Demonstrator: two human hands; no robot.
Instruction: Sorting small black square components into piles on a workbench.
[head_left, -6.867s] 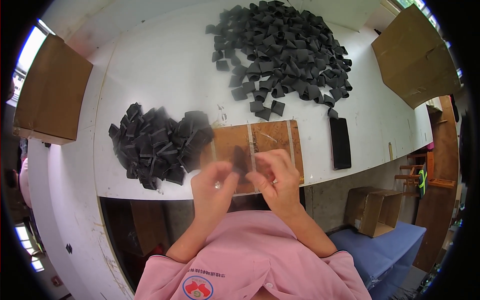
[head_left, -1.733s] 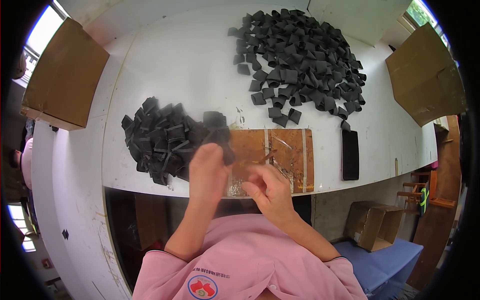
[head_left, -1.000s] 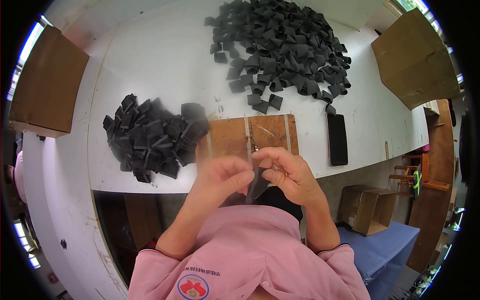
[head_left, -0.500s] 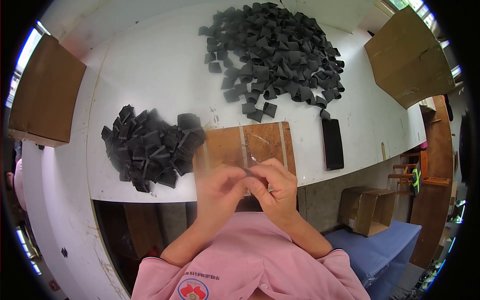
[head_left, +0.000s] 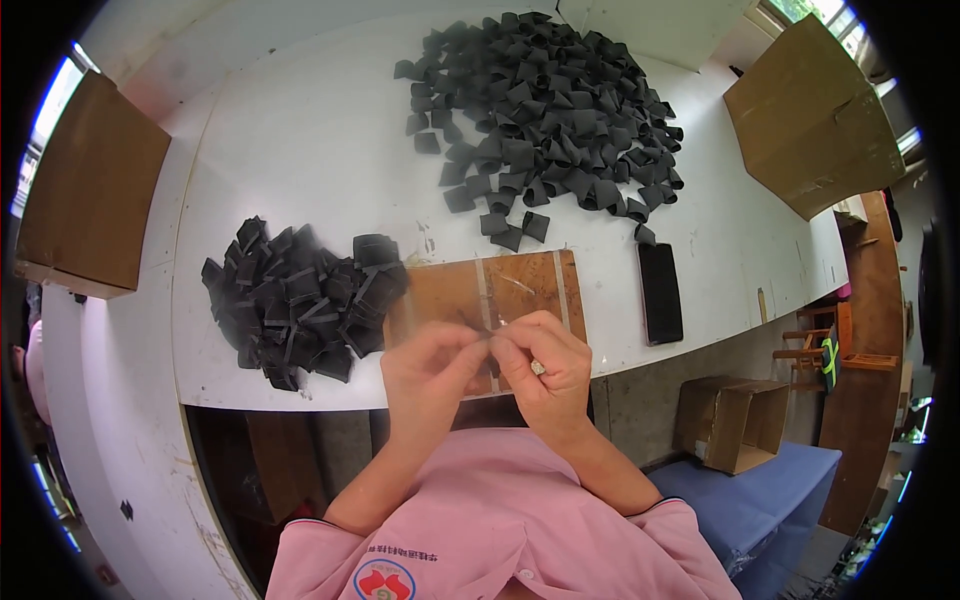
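Over a brown wooden board [head_left: 440, 290] with pale stripes, my hands meet fingertip to fingertip. My left hand [head_left: 428, 368] and my right hand [head_left: 548, 372] both pinch a small black piece [head_left: 487, 336], mostly hidden by the fingers. A pale, shiny spot, perhaps a ring, shows on my right hand. Left of the board lies a heap of flat, folded-looking black pieces [head_left: 290, 305]. Farther back spreads a bigger pile of black pieces curled into short open loops [head_left: 560, 120].
A black phone [head_left: 660, 293] lies on the white table [head_left: 300, 140] right of the board. Cardboard boxes stand at the left [head_left: 90, 190] and far right [head_left: 810, 120]. Below the table's right edge, an open carton [head_left: 735, 425] rests on a blue-covered surface [head_left: 770, 490].
Both hands have shifted slightly and my right-hand fingers have turned, baring the pale spot. The small black piece stays between the fingertips. The piles look the same.
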